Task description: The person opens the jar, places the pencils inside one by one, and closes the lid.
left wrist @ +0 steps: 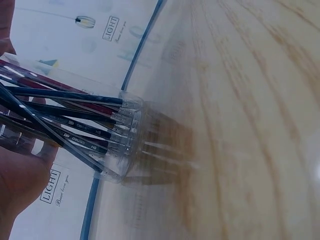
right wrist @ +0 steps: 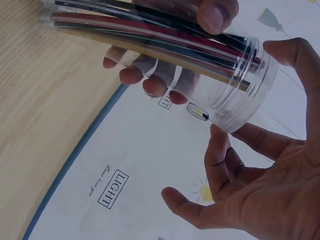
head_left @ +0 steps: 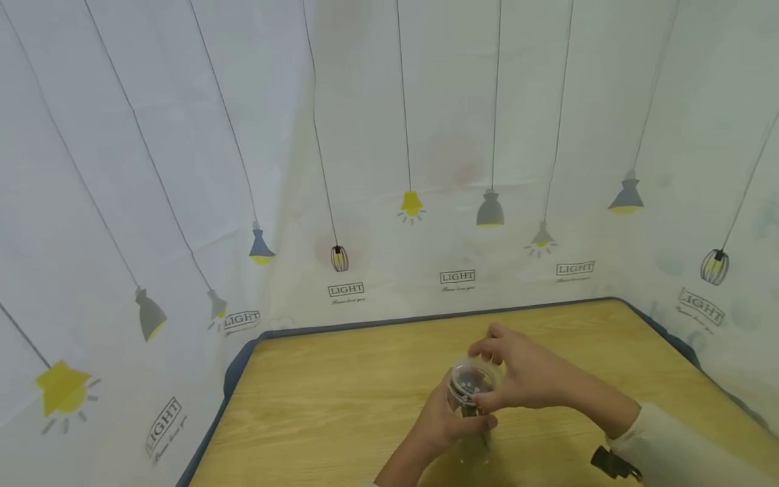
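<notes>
A clear plastic jar (head_left: 475, 452) stands tilted over the front part of the table, with several dark, red and one yellowish pencil (right wrist: 165, 47) inside. My left hand (head_left: 443, 421) wraps its fingers and thumb around the jar's body. In the left wrist view the pencils (left wrist: 82, 122) lie crosswise, their ends gathered at the jar's bottom close to the tabletop. At the other end, my right hand (head_left: 526, 368) grips the clear lid (right wrist: 242, 107) between thumb and fingertips. The lid sits over the jar's mouth; the right ring and little fingers extend away from it.
The wood-grain table (head_left: 316, 392) has a dark blue edge (head_left: 438, 316). Behind it and at both sides hangs a white wall covering (head_left: 365, 135) printed with lamps. A small black object (head_left: 611, 463) shows beside the right sleeve (head_left: 675, 439).
</notes>
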Demonstrator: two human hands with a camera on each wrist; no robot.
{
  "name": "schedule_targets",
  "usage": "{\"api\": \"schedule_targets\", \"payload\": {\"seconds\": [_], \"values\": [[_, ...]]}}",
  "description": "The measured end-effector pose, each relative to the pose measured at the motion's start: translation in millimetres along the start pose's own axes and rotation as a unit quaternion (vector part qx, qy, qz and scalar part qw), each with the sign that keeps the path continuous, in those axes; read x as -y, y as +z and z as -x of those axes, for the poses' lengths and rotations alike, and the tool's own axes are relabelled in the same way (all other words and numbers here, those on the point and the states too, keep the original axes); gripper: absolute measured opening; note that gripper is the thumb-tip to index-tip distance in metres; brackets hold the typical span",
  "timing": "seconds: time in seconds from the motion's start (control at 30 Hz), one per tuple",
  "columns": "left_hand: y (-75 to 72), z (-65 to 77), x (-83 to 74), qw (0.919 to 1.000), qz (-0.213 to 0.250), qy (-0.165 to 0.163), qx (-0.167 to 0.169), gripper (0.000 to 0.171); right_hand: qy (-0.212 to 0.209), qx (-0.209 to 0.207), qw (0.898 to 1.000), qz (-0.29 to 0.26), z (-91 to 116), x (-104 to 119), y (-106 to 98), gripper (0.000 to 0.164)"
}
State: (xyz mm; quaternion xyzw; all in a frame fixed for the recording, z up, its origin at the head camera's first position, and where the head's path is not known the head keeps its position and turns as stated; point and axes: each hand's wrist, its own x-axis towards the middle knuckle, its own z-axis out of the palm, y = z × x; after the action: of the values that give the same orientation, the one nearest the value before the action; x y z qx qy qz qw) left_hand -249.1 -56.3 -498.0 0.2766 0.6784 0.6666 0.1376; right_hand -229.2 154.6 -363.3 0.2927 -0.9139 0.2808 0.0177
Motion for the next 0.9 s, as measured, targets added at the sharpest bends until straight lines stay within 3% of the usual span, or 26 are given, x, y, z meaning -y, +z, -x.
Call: {"api": "schedule_targets", "payload": {"seconds": [0.2,0.33,0.53,0.7,0.9], "values": [[-0.2,-0.7,1.3,0.9999,0.008,-0.01,-0.003,0.082,-0.019,0.003,1.0,-0.001,-1.8,0.0,-0.7,0.066],[1.9,-1.1,0.9,0.9997,0.009,-0.022,-0.009,0.081,-0.007,0.006,1.0,0.003,-1.6,5.0,-2.6,0.068],[0.0,-3.1,-0.8,1.0,0.0,-0.009,-0.004,0.083,-0.009,0.019,1.0,0.001,-1.4,6.0,-10.5,0.069],[0.4,-4.3,-1.1,0.9998,-0.017,0.006,-0.013,0.082,-0.006,0.012,1.0,-0.008,-2.0,3.2,-6.6,0.067],[3.3,-1.7,-5.8,0.9972,-0.061,-0.004,-0.043,0.077,0.0,0.004,1.0,-0.01,0.8,1.9,-5.7,0.067]]}}
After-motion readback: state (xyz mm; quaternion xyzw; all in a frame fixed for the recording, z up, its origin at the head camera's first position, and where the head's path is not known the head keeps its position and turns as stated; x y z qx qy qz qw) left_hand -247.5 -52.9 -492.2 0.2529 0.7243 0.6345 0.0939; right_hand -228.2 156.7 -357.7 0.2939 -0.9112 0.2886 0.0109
